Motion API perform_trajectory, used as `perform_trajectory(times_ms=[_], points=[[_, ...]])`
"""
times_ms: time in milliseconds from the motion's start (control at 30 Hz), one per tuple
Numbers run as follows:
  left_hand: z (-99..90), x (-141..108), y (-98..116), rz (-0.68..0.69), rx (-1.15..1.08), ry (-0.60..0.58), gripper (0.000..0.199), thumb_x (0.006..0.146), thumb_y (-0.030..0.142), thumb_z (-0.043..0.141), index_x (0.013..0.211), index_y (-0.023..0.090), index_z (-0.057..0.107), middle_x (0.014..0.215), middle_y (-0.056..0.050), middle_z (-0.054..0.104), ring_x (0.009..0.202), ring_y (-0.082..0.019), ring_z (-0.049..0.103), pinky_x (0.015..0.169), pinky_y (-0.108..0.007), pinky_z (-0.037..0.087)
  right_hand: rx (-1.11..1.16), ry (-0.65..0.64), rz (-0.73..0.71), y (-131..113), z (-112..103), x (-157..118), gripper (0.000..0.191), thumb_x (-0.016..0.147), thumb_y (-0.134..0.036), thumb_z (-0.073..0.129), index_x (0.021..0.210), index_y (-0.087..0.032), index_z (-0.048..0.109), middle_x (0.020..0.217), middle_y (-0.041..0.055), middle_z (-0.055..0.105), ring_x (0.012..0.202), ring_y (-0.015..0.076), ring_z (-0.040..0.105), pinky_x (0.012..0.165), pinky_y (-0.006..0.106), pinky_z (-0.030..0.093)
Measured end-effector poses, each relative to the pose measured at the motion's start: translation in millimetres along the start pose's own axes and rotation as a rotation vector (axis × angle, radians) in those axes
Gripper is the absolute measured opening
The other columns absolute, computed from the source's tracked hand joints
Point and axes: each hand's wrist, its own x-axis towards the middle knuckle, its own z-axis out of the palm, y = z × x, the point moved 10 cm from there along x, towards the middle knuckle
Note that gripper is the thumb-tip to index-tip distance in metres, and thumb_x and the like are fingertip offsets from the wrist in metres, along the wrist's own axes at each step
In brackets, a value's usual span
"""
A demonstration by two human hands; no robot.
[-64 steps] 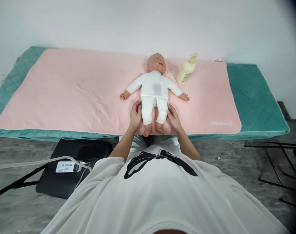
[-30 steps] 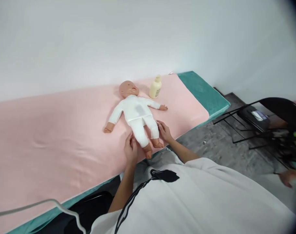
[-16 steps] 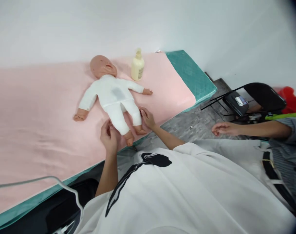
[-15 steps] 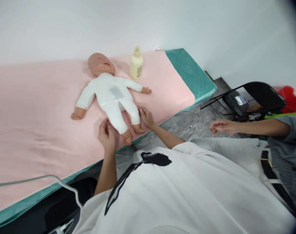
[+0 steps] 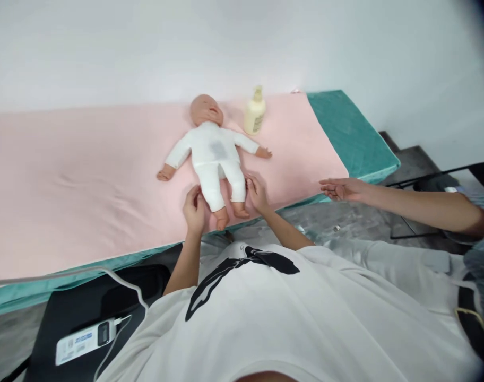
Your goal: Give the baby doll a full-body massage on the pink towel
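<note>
A: Report the position of the doll.

B: The doll (image 5: pixel 216 154) lies on its back on the pink towel (image 5: pixel 86 170), head toward 12 o'clock, feet toward 6 o'clock at the near edge of the surface (image 5: pixel 355 135). It wears a white suit; both arms are spread out to the sides.

A: State of the left hand?

B: The left hand (image 5: pixel 194 208) rests at 9 o'clock of the doll's legs, just beside the leg on that side. Its fingers (image 5: pixel 196 192) are curled loosely inward, pinched toward the thumb. Whether they grip fabric or merely touch it cannot be told.

A: State of the right hand?

B: The right hand (image 5: pixel 258 193) sits at 3 o'clock of the legs, fingers partly extended, tips touching the white trouser leg. No closed grasp is visible.

A: Surrounding items?

B: A cream pump bottle (image 5: pixel 255 112) stands upright at 1 o'clock of the doll's head, near but apart. A second person's hand (image 5: pixel 341 188) reaches in from 3 o'clock, palm up and open, above the towel's corner, well apart from the doll.
</note>
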Motion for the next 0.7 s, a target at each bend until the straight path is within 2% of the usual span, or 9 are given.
perform_trajectory(times_ms=[100, 200, 333, 500, 700], points=[[-0.9, 1.2, 1.4, 0.006, -0.006, 0.002, 0.037, 0.094, 0.034, 0.054, 0.125, 0.016, 0.063, 0.13, -0.013, 0.065, 0.125, -0.022, 0.061, 0.112, -0.039, 0.046, -0.096, 0.123, -0.255, -12.9, -4.1, 8.2, 0.042, 0.098, -0.054, 0.041, 0.127, -0.027, 0.056, 0.145, -0.0024, 0.058, 0.14, 0.0147, 0.047, 0.123, 0.029, 0.032], [-1.5, 1.6, 2.1, 0.007, 0.004, 0.005, 0.035, 0.094, 0.032, 0.053, 0.124, 0.016, 0.063, 0.13, -0.013, 0.065, 0.124, -0.022, 0.061, 0.112, -0.039, 0.046, -0.163, 0.171, -0.391, -15.4, -7.7, 9.9, 0.05, 0.096, -0.061, 0.039, 0.122, -0.024, 0.06, 0.136, 0.0033, 0.064, 0.131, 0.0187, 0.056, 0.118, 0.034, 0.04], [-1.4, 1.2, 4.4, 0.008, 0.007, 0.005, 0.035, 0.094, 0.029, 0.052, 0.124, 0.015, 0.063, 0.13, -0.014, 0.066, 0.124, -0.022, 0.061, 0.111, -0.039, 0.046, -0.178, 0.2, -0.4, -11.5, -12.1, 10.8, 0.058, 0.094, -0.065, 0.039, 0.124, -0.021, 0.062, 0.132, 0.0096, 0.066, 0.126, 0.0228, 0.06, 0.114, 0.039, 0.045], [-1.2, 0.9, 7.0, -0.013, 0.015, 0.001, 0.034, 0.093, 0.029, 0.053, 0.122, 0.016, 0.063, 0.128, -0.013, 0.067, 0.122, -0.022, 0.062, 0.111, -0.04, 0.046, -0.178, 0.19, -0.387, -14.5, -10.4, 9.3, 0.059, 0.093, -0.065, 0.04, 0.126, -0.023, 0.063, 0.134, 0.009, 0.066, 0.128, 0.0229, 0.058, 0.117, 0.038, 0.042], [-1.3, 0.7, 6.5, -0.001, 0.022, -0.002, 0.034, 0.095, 0.028, 0.051, 0.125, 0.016, 0.063, 0.129, -0.012, 0.066, 0.123, -0.022, 0.062, 0.112, -0.041, 0.046, -0.186, 0.196, -0.425, -20.3, -10.7, 7.1, 0.057, 0.096, -0.061, 0.039, 0.125, -0.019, 0.064, 0.13, 0.0111, 0.068, 0.123, 0.0235, 0.062, 0.112, 0.039, 0.045]])
